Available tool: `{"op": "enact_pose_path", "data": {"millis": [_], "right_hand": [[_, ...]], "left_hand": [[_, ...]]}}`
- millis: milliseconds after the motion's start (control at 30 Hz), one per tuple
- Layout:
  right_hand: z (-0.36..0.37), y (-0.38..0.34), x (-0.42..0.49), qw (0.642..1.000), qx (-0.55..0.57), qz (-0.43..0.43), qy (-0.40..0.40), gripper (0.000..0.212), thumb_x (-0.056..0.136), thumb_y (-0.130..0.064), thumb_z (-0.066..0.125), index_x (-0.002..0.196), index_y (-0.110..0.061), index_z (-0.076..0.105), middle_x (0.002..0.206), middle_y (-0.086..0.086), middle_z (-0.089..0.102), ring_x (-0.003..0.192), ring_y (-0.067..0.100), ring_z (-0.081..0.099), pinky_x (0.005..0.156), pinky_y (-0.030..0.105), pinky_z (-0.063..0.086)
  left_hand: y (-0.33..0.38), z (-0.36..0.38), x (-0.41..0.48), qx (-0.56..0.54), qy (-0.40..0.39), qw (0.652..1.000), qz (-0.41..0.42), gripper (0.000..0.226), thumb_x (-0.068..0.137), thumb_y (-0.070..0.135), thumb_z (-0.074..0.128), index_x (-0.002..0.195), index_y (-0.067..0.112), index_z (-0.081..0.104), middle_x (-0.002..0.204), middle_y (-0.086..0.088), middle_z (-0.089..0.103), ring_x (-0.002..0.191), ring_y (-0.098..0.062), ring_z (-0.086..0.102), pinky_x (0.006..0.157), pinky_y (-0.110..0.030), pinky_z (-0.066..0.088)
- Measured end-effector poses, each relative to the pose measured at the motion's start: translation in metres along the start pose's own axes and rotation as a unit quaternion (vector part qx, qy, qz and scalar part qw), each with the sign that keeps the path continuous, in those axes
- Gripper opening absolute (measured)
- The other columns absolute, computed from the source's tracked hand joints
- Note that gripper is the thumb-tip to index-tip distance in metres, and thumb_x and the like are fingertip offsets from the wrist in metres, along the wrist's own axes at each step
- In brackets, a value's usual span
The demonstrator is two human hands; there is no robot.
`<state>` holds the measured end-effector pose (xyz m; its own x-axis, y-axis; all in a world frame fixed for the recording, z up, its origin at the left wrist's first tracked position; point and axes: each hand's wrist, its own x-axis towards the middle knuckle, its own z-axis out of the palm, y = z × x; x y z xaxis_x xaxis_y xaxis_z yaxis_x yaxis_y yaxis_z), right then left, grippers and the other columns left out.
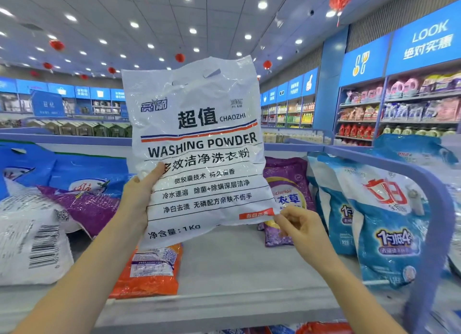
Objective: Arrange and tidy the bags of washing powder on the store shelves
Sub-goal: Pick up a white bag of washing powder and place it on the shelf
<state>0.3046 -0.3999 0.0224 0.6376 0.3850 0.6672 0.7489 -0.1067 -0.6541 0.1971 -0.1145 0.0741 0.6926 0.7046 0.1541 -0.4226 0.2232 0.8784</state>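
A white bag of washing powder [199, 144] with black lettering is held upright in the air above the grey shelf [237, 266]. My left hand [137, 196] grips its left edge, thumb across the front. My right hand [296, 224] pinches the bag's lower right corner between thumb and fingers. An orange bag [149, 269] lies flat on the shelf below the white bag. A purple bag [287, 191] stands behind it to the right.
Blue-and-white bags [379, 219] stand upright at the right inside a curved blue shelf rail [434, 209]. At the left lie a white bag with a barcode [32, 244], a purple bag [84, 206] and blue bags [82, 174]. Stocked wall shelves [399, 109] rise at the far right.
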Motion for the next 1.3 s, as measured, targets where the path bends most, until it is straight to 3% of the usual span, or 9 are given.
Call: {"op": "enact_pose_path", "data": {"millis": [167, 300, 367, 500, 600, 733, 833, 1067, 1300], "right_hand": [[-0.008, 0.009, -0.008, 0.994, -0.083, -0.047, -0.056, 0.019, 0.089, -0.015, 0.063, 0.071, -0.02, 0.06, 0.066, -0.003, 0.057, 0.061, 0.009, 0.05, 0.059, 0.032, 0.044], [-0.008, -0.015, 0.002, 0.989, 0.048, 0.067, -0.123, 0.013, 0.09, -0.035, 0.05, 0.091, -0.032, 0.062, 0.096, -0.013, 0.067, 0.087, 0.003, 0.062, 0.083, 0.024, 0.052], [0.003, -0.034, 0.022, 0.969, 0.138, 0.176, -0.103, 0.018, 0.097, -0.029, 0.045, 0.108, -0.03, 0.059, 0.122, 0.002, 0.063, 0.098, 0.009, 0.064, 0.096, 0.03, 0.048], [0.025, -0.053, 0.036, 0.972, 0.145, 0.173, -0.07, 0.061, 0.083, -0.066, 0.05, 0.108, -0.012, 0.063, 0.101, 0.004, 0.07, 0.094, 0.008, 0.067, 0.087, 0.036, 0.053], [0.034, -0.047, 0.034, 0.986, 0.098, 0.116, 0.072, 0.042, 0.09, -0.042, 0.05, 0.071, -0.007, 0.06, 0.053, -0.008, 0.064, 0.053, -0.005, 0.06, 0.051, 0.015, 0.045], [0.039, -0.045, 0.031, 0.985, 0.104, 0.069, 0.12, 0.053, 0.083, -0.05, 0.052, 0.081, 0.002, 0.065, 0.073, 0.011, 0.071, 0.071, 0.023, 0.068, 0.065, 0.034, 0.055], [0.037, -0.042, 0.028, 0.973, 0.169, 0.107, 0.117, 0.032, 0.087, -0.044, 0.05, 0.083, -0.017, 0.067, 0.077, -0.002, 0.074, 0.072, 0.014, 0.071, 0.062, 0.029, 0.057], [0.014, -0.039, 0.018, 0.942, 0.234, 0.22, 0.098, 0.031, 0.089, -0.05, 0.053, 0.105, -0.027, 0.066, 0.104, -0.002, 0.072, 0.098, 0.021, 0.068, 0.091, 0.047, 0.051], [-0.049, -0.058, -0.038, 0.937, 0.171, 0.194, 0.233, 0.037, 0.092, -0.047, 0.045, 0.11, -0.021, 0.064, 0.095, -0.01, 0.073, 0.087, 0.005, 0.069, 0.067, 0.02, 0.054]], "left_hand": [[0.002, -0.009, -0.007, 0.001, -0.021, 1.0, 0.002, 0.045, 0.074, 0.034, 0.074, 0.113, 0.015, 0.064, 0.093, -0.012, 0.074, 0.077, -0.028, 0.072, 0.069, -0.053, 0.057], [-0.002, -0.011, -0.015, -0.002, -0.025, 1.0, 0.013, 0.032, 0.079, 0.03, 0.071, 0.106, 0.016, 0.065, 0.089, -0.01, 0.074, 0.071, -0.025, 0.072, 0.062, -0.048, 0.059], [-0.001, -0.007, -0.016, 0.011, -0.021, 0.999, 0.036, 0.025, 0.079, 0.029, 0.07, 0.1, 0.015, 0.066, 0.089, -0.011, 0.073, 0.072, -0.026, 0.071, 0.066, -0.046, 0.059], [-0.004, 0.001, -0.022, 0.032, -0.018, 0.996, 0.077, 0.009, 0.082, 0.021, 0.07, 0.087, 0.015, 0.065, 0.091, -0.011, 0.071, 0.08, -0.027, 0.068, 0.082, -0.048, 0.054], [-0.009, 0.001, -0.025, 0.039, -0.018, 0.995, 0.095, 0.012, 0.083, 0.024, 0.068, 0.083, 0.013, 0.063, 0.091, -0.013, 0.07, 0.082, -0.029, 0.066, 0.081, -0.046, 0.055], [-0.021, -0.001, -0.026, 0.07, -0.002, 0.991, 0.117, 0.029, 0.083, 0.036, 0.066, 0.071, 0.012, 0.054, 0.059, 0.0, 0.065, 0.059, -0.016, 0.063, 0.055, -0.025, 0.053], [-0.028, 0.002, -0.028, 0.064, 0.014, 0.992, 0.11, 0.024, 0.09, 0.035, 0.059, 0.072, 0.018, 0.057, 0.048, 0.01, 0.06, 0.055, -0.014, 0.058, 0.045, -0.018, 0.047], [-0.032, 0.016, -0.037, 0.056, -0.012, 0.994, 0.092, 0.04, 0.076, 0.057, 0.059, 0.079, 0.016, 0.059, 0.075, -0.007, 0.063, 0.072, -0.025, 0.06, 0.07, -0.038, 0.051], [-0.037, 0.072, -0.104, 0.097, -0.055, 0.989, 0.101, 0.043, 0.088, 0.049, 0.047, 0.064, 0.013, 0.042, 0.06, 0.002, 0.062, 0.043, -0.006, 0.046, 0.036, -0.015, 0.035]]}}
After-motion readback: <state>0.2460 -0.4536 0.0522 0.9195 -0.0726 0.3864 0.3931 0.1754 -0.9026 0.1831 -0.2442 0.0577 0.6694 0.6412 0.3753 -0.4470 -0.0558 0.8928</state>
